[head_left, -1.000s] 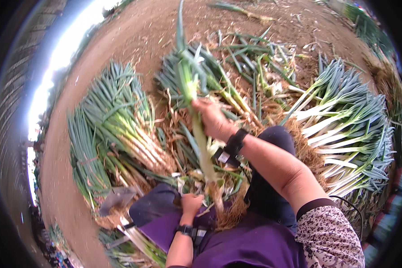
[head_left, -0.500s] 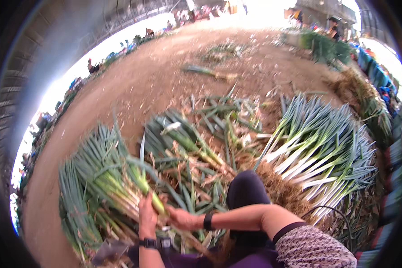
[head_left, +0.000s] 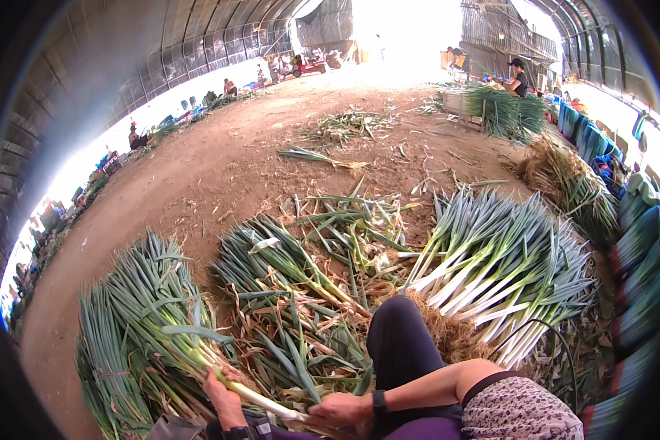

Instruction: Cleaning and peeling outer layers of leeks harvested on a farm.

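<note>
The long green-leaved, white-stalked leek (head_left: 235, 378) is lying across the person's lap at the bottom of the view, its long axis running from the white root end at lower right up to the green leaf tips at upper left. The right hand (head_left: 341, 408) is closing its fingers around the white stalk near the root end. The left hand (head_left: 224, 387) is gripping the same stalk further up, just below where the leaves are spreading. Both hands are touching the leek, the right nearer its root. The leaf end is overlapping the pile of green leeks (head_left: 136, 323) on the dirt floor (head_left: 220, 176) to the left. A pile of trimmed white-stalked leeks (head_left: 506, 264) is lying well apart, to the right beyond the knee in dark trousers (head_left: 400, 337).
</note>
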